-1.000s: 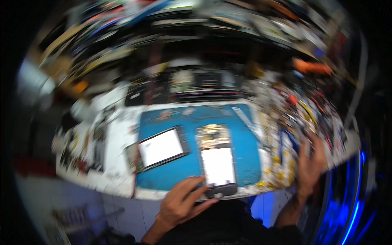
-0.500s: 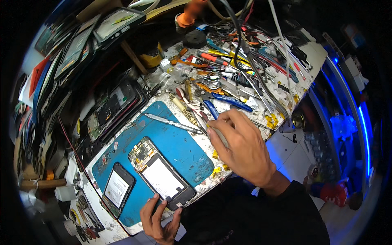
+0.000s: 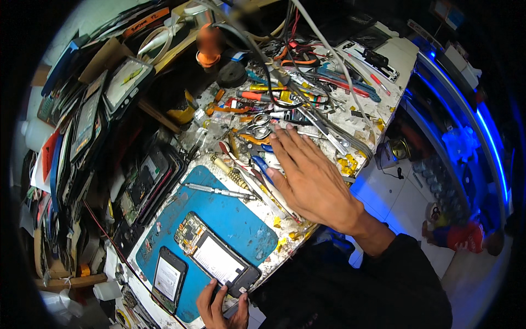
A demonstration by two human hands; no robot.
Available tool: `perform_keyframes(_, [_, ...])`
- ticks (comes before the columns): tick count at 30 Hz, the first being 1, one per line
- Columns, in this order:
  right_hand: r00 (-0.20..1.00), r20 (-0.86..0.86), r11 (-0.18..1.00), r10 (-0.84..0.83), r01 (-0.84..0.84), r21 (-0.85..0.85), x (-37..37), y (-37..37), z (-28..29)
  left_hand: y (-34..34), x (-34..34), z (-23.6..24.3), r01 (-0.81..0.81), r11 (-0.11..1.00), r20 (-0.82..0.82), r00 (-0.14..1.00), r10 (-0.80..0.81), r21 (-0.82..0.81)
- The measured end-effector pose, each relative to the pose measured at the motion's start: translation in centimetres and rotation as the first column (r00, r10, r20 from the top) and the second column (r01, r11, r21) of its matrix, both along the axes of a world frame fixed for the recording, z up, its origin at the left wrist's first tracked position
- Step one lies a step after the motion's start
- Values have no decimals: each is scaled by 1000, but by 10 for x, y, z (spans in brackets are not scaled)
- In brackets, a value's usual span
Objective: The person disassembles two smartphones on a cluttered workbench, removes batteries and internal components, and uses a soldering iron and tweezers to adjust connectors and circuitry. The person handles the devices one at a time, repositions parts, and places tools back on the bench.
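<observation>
My right hand (image 3: 304,175) lies spread, palm down, over the pile of hand tools, its fingers beside scissors (image 3: 260,123) and blue-handled pliers (image 3: 261,167). My left hand (image 3: 221,307) has its fingertips at the lower edge of an opened phone (image 3: 213,252), whose board and white battery are exposed, on a blue mat (image 3: 257,238). A second opened phone (image 3: 170,274) lies to its left. A silver pen-like tool (image 3: 216,191) rests across the mat's upper edge.
Stacked phone parts and screens (image 3: 66,159) fill the left side, with more opened devices (image 3: 148,183) behind the mat. Cables (image 3: 329,49) hang over the cluttered bench. At lower right, beside blue-lit shelving (image 3: 482,126), is a person in a red shirt (image 3: 463,238) near floor level.
My view has swung right since a second ago. In the last half second my right hand has opened from a curled grip and reached farther up into the tools; my left hand stays at the phone.
</observation>
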State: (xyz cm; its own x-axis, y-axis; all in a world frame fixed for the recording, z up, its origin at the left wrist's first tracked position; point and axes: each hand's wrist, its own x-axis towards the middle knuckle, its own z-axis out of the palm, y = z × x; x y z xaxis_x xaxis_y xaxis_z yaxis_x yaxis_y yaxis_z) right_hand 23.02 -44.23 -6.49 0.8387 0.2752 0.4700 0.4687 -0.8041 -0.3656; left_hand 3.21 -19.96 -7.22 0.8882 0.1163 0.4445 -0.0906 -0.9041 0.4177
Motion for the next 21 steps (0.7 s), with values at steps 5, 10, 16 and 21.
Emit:
perform_keyframes(5, [999,-40,1000,4,-5,-24,1,1,-1,-4,3,4,0,1000,-46,999,0,-6])
perform_keyframes(10, [999,-17,1000,28,-28,-12,3,0,0,-11,19,27,87,996,-129,988,-84,16])
perform_keyframes(16, [962,174,955,209,-239,177,-2,-13,14,-45,80,53,403,898,-282,895,-346,176])
perform_keyframes(21, [910,371,845,184,-340,413,0,-79,28,-66,113,72,586,783,-483,758,-438,210])
